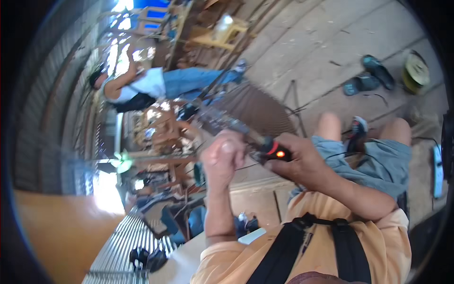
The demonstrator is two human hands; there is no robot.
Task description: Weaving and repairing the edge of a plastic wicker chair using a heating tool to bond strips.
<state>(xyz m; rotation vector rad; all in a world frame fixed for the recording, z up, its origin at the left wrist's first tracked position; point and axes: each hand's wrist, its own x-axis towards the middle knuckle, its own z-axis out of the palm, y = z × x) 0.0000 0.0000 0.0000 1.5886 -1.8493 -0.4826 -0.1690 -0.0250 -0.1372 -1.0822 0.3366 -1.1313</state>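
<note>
Firmly around tool handle: right hand.

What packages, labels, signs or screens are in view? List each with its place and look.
No package, label, sign or screen shows clearly.
Black tool handle: in the right hand, small orange light glowing, no screen.
Pale flat slab: right edge, too blurred to tell.
</note>
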